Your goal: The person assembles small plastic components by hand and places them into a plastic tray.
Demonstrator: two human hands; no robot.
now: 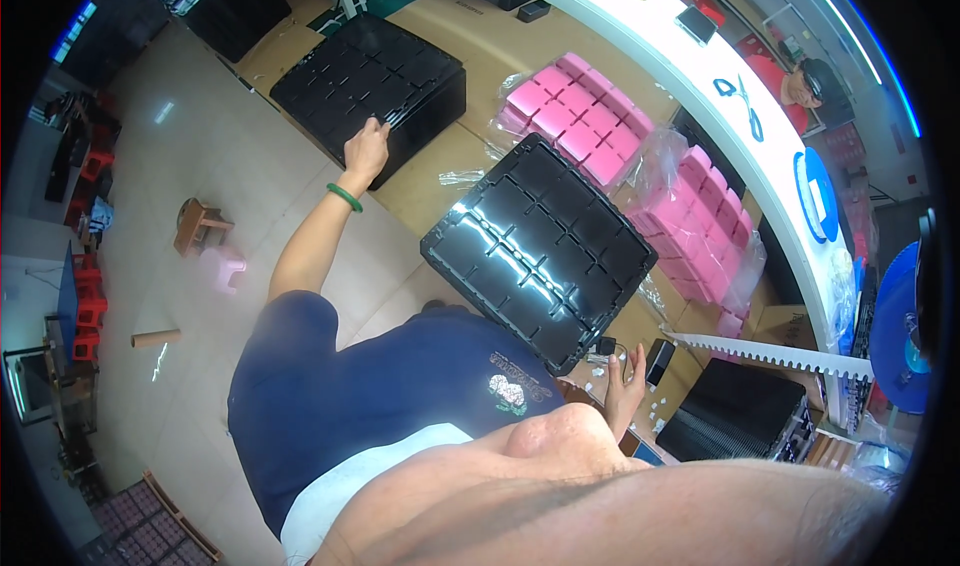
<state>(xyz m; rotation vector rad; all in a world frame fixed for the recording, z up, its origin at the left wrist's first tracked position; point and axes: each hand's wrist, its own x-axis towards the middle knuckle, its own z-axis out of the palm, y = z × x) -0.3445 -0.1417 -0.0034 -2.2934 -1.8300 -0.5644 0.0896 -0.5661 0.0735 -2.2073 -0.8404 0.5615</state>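
Note:
My left hand (pixel 367 152), below a green bangle (pixel 345 197), has its fingers closed at the near rim of the top black plastic tray (pixel 365 66) on a stack at the upper left. Another black tray (pixel 540 251), glossy and divided into compartments, lies tilted in front of my body. Close to its lower right corner is my right hand (pixel 625 394), fingers apart, with nothing visible in them. A small black block (pixel 659 362) sits right beside those fingers, and a smaller black part (pixel 605 346) lies by the tray corner.
Pink compartment trays (pixel 580 116) in clear plastic stand on the cardboard-covered table (pixel 440 16). A white curved counter (pixel 690 51) holds blue scissors (pixel 745 106). A toothed white strip (pixel 770 354) crosses near a dark stack (pixel 735 411). Stools (pixel 203 226) stand on the floor.

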